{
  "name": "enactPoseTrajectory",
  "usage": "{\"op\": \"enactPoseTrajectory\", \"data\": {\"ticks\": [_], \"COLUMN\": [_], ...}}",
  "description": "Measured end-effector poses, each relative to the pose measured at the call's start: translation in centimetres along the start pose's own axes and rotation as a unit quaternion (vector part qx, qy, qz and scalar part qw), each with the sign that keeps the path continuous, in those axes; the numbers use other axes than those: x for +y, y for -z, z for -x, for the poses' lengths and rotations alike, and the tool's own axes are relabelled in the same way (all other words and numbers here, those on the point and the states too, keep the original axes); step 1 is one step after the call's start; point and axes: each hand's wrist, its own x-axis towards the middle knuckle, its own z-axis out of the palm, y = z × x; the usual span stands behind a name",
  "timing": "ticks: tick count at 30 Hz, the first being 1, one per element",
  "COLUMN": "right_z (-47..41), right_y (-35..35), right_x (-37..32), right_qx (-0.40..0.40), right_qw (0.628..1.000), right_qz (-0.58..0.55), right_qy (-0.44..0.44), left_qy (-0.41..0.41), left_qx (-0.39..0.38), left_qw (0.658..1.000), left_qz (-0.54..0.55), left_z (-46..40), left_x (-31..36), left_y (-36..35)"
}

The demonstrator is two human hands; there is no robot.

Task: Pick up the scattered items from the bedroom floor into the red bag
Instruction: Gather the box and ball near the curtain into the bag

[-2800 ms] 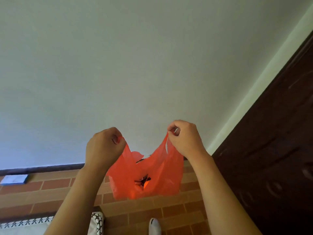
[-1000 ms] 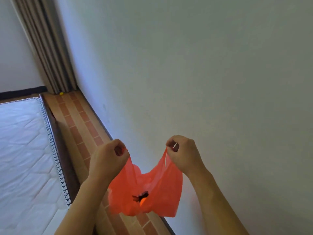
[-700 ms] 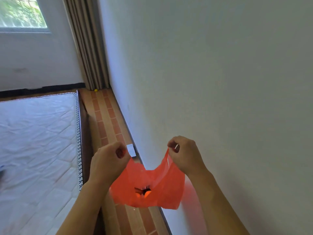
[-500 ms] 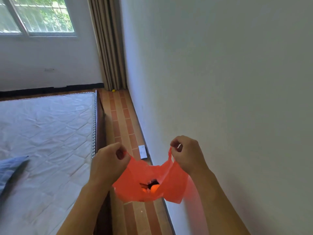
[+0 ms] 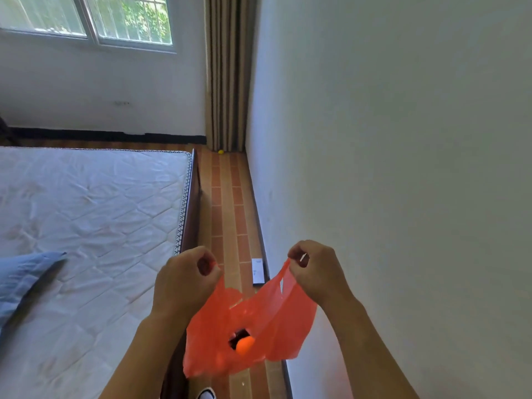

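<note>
I hold the red plastic bag (image 5: pixel 276 321) spread between both hands at waist height. My left hand (image 5: pixel 184 280) grips its left handle in a fist. My right hand (image 5: pixel 316 272) pinches the right handle. Inside the bag lie an orange ball (image 5: pixel 244 344) and something dark beside it. On the brick-pattern floor (image 5: pixel 227 203) a small white box (image 5: pixel 257 271) lies flat against the skirting, just beyond the bag. A small yellow ball (image 5: pixel 220 152) sits far off at the foot of the curtain.
A bed with a bare quilted mattress (image 5: pixel 95 214) fills the left, with a blue pillow (image 5: pixel 20 280) on it. A white wall (image 5: pixel 388 168) runs along the right, leaving a narrow floor strip between. Curtain (image 5: pixel 226 73) and window (image 5: pixel 86 15) stand at the far end.
The view has swung left from the wall and dark door to look down the strip between bed and wall. Both hands have kept their hold on the bag handles.
</note>
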Motion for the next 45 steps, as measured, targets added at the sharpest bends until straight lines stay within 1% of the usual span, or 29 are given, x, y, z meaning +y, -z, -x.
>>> {"op": "enactPoseTrajectory", "data": {"ticks": [6,10,18,26,32,35,41,45], "right_z": [-7.2,-10.5,-16.5,-23.6,-30.4,-33.9,-39.1,-41.4], "right_y": [-3.0,-4.6,-5.4,-7.0,-10.0,-12.0,-18.1,-23.1], "right_x": [-3.1,-4.3,-6.3,-5.9,-4.3,-2.7,2.7,7.2], "right_qx": [-0.018,-0.019,-0.013,-0.013,-0.042,-0.063,-0.117,-0.146], "right_qw": [1.0,0.999,0.999,0.999,0.998,0.997,0.993,0.989], "right_qz": [0.02,0.029,0.03,0.02,0.018,0.005,-0.019,-0.026], "right_qy": [0.008,0.004,0.015,0.032,0.049,0.047,0.025,0.012], "left_qy": [0.025,0.025,0.038,0.037,0.069,0.078,0.117,0.151], "left_qx": [0.001,-0.003,0.013,0.023,0.021,0.002,-0.044,-0.064], "left_qw": [1.0,0.999,0.999,0.999,0.997,0.997,0.99,0.983], "left_qz": [0.014,0.021,0.034,0.032,0.008,-0.012,-0.067,-0.079], "left_z": [-7.2,-10.5,-16.2,-21.9,-27.1,-29.6,-33.8,-35.8], "left_x": [-3.7,-5.5,-7.0,-8.1,-10.1,-11.3,-14.8,-17.7], "left_y": [0.4,0.5,1.4,0.8,-1.3,-3.5,-9.5,-14.0]}}
